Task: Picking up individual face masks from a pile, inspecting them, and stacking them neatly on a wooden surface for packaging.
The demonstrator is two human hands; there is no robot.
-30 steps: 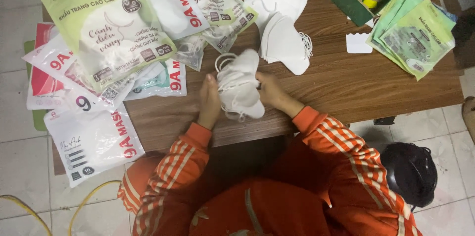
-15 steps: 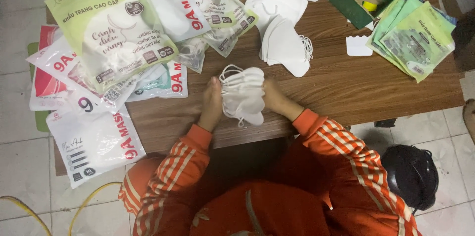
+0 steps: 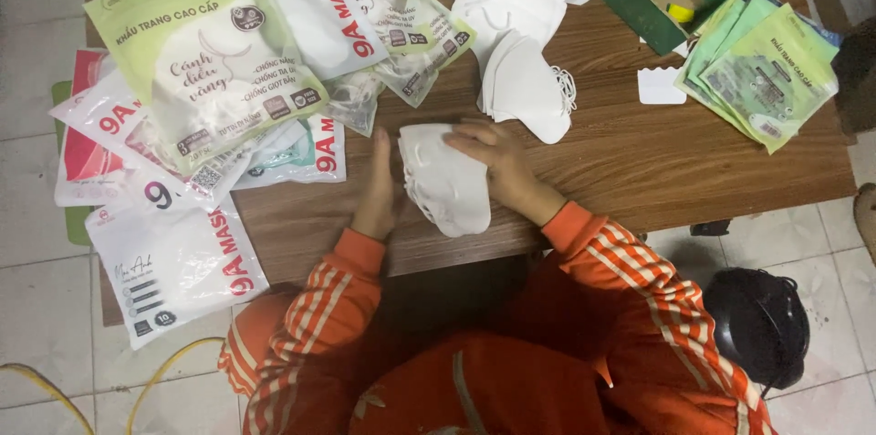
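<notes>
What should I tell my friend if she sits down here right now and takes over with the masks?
Left hand: flat on edge against the left side of the stack of white masks, fingers straight.
Right hand: cupped over the stack's top and right side.
The stack rests on the wooden table, near its front edge.
More loose white masks lie just behind it.
Mask bags are heaped on the left, green packets on the right.
Done: one stack squared between both hands.
Left: it is not yet in any bag.
</notes>
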